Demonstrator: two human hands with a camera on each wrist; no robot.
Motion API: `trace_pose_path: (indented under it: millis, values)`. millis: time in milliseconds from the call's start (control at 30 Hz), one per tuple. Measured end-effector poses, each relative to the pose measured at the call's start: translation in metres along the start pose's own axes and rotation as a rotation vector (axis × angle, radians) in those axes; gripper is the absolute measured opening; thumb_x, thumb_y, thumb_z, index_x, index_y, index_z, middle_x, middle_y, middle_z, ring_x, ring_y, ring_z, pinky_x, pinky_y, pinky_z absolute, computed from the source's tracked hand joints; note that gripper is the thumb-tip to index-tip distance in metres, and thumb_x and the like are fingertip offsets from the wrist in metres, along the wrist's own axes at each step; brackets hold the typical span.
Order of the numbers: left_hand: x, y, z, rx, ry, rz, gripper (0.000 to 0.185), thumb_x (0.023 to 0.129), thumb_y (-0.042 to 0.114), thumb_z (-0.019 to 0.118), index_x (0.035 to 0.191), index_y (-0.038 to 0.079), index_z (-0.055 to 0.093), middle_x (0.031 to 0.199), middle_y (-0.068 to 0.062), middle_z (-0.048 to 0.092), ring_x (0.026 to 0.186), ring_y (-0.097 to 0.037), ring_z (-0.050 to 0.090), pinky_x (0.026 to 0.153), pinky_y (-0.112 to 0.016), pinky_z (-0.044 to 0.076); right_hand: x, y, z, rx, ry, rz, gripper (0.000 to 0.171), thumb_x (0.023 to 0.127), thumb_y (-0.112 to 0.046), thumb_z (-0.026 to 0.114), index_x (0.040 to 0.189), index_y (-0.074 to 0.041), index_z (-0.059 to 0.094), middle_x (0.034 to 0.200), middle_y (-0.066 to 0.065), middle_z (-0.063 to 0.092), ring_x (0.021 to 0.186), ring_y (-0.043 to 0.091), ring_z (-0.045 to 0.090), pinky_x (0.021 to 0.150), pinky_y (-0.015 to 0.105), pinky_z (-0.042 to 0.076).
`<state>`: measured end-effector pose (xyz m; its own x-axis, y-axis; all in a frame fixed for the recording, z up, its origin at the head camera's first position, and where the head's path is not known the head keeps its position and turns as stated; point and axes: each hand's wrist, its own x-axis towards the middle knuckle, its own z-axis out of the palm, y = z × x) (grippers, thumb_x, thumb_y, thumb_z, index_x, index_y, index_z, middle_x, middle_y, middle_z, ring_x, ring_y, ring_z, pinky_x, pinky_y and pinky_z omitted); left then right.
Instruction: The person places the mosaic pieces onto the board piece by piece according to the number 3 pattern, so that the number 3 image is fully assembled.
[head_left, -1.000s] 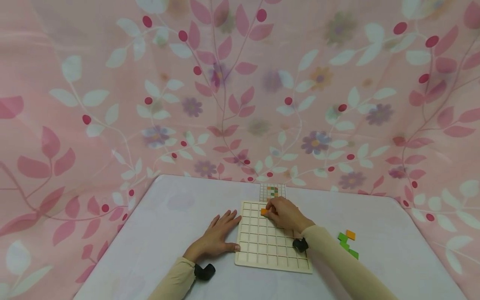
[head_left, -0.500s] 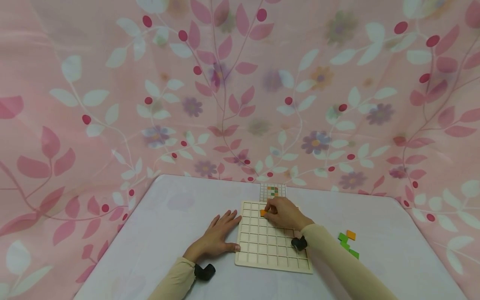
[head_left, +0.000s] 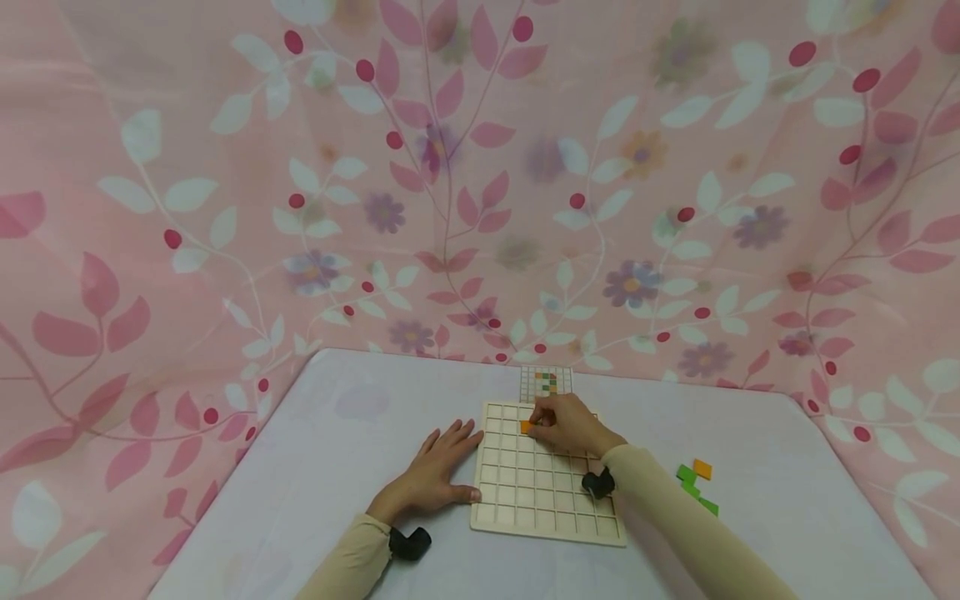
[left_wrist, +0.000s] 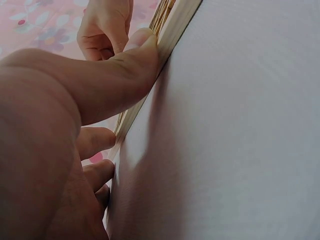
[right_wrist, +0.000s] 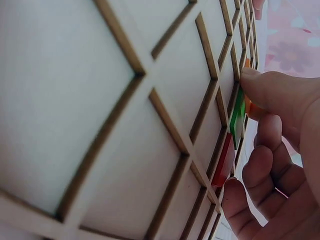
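Pinching an orange tile (head_left: 527, 427), our right hand (head_left: 572, 427) sets it in the grid board (head_left: 525, 492) near 12 o'clock.
Our left hand (head_left: 435, 471) lies flat at 9 o'clock, thumb bracing the edge; a tilted tile could jam on the ribs.

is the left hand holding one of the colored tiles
No, the left hand lies flat on the table, thumb against the grid board edge, holding no tile.
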<state>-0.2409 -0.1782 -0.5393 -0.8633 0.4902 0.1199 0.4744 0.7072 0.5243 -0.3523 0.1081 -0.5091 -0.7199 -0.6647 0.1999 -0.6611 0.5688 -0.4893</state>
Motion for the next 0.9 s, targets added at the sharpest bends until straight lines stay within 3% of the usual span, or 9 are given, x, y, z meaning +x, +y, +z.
trace_pose_path:
  millis: [633,900]
  values:
    - [-0.0002,-0.0004,-0.0019,0.005,-0.002,0.001,0.093,0.082,0.052,0.074,0.155,0.011,0.033,0.163,-0.015,0.022,0.152,-0.037,0.013,0.118,-0.063,0.008,0.0004,0.0013,0.0031,0.022,-0.016,0.016,0.008,0.088,-0.027,0.076,0.09,-0.021,0.07,0.07,-0.013,0.059,0.061,0.005,0.049,0.054,0.02,0.041]
    - [-0.0002,0.0008,-0.0008,0.002,-0.003,0.003,0.092,0.082,0.052,0.074,0.155,0.011,0.034,0.163,-0.015,0.023,0.151,-0.038,0.014,0.118,-0.064,0.009,-0.0002,0.0018,0.0044,0.06,-0.028,0.076,0.011,0.087,-0.029,0.077,0.093,-0.022,0.071,0.071,-0.012,0.06,0.063,0.007,0.052,0.057,0.022,0.045]
